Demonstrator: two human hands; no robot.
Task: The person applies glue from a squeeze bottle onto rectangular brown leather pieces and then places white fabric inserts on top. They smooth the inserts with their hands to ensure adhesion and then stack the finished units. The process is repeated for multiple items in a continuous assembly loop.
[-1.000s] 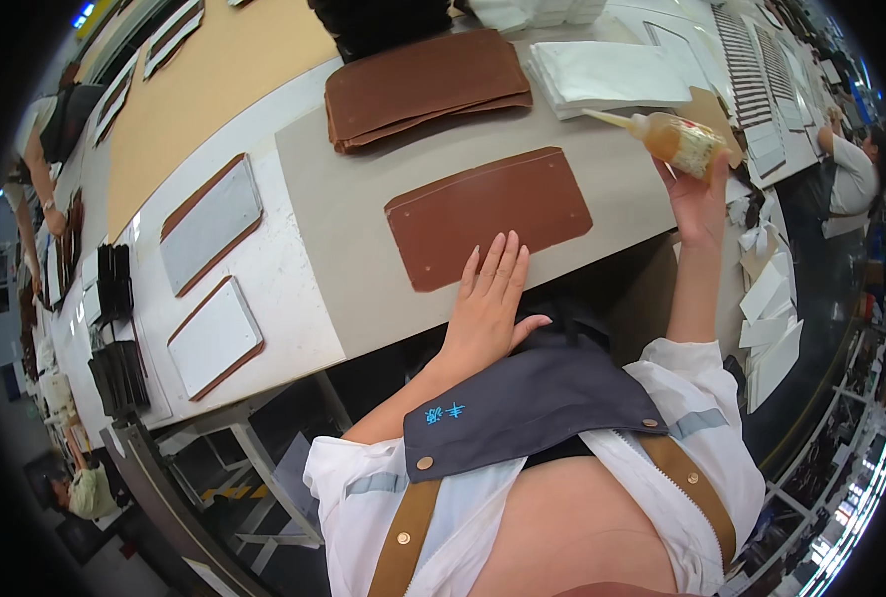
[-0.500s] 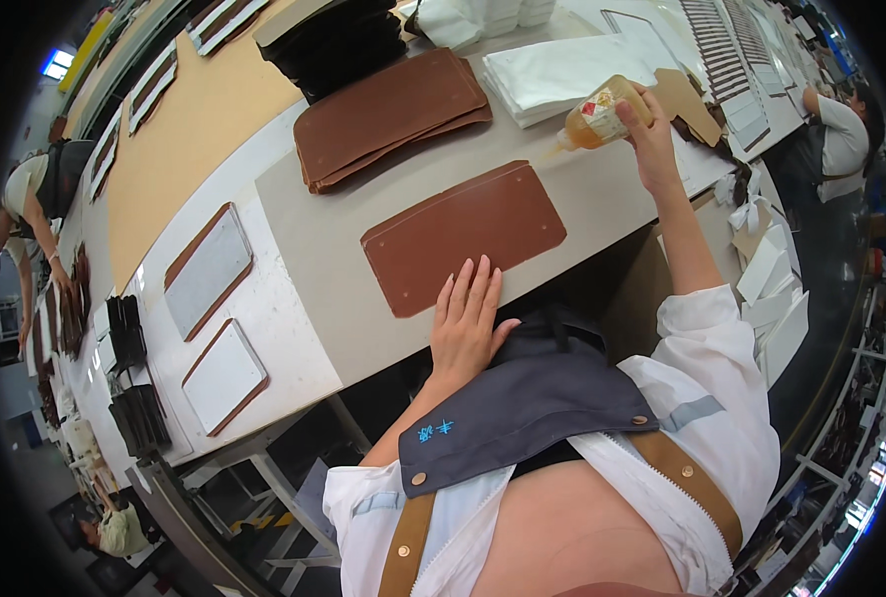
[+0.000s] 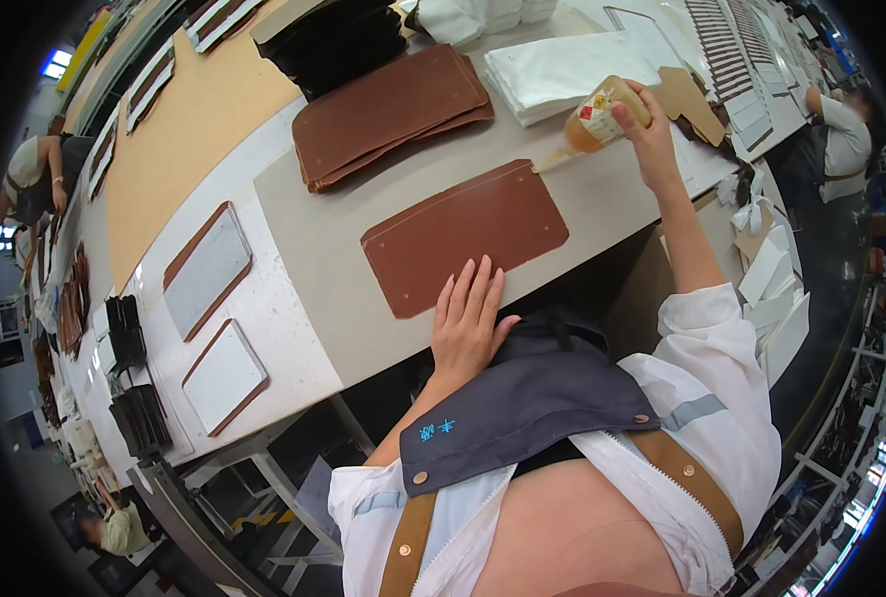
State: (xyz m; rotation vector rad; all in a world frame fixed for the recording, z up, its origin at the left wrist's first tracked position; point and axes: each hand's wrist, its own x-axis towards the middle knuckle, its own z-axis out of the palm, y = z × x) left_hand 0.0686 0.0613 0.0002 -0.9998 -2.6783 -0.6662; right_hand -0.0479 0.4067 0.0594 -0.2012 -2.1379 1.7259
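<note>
Gripping a squeeze bottle [image 3: 605, 112] of amber liquid, right hand [image 3: 652, 137] has fingers closed round its body, bottle tilted down and to the left. Nozzle [image 3: 555, 158] points at the upper right corner of a brown panel [image 3: 463, 237]; can't tell if the tip touches. Panel lies flat on the grey-beige work surface [image 3: 314, 289], slightly askew, in front of the person. Left hand [image 3: 470, 310] is open, palm down, grasping nothing, fingertips resting on the panel's near edge. Beyond the panel: stack of brown pieces [image 3: 388, 114], with a black stack [image 3: 329, 48] behind it and a white stack [image 3: 567, 75] to its right, near the bottle. Cardboard piece [image 3: 692, 102] just right of the right hand. Off left, two pale panels with brown edges, one grey [image 3: 207, 274], one white [image 3: 225, 378], lie apart on the white tabletop [image 3: 289, 348]. Co-worker [image 3: 846, 144] at far right, face turned away or blurred.
</note>
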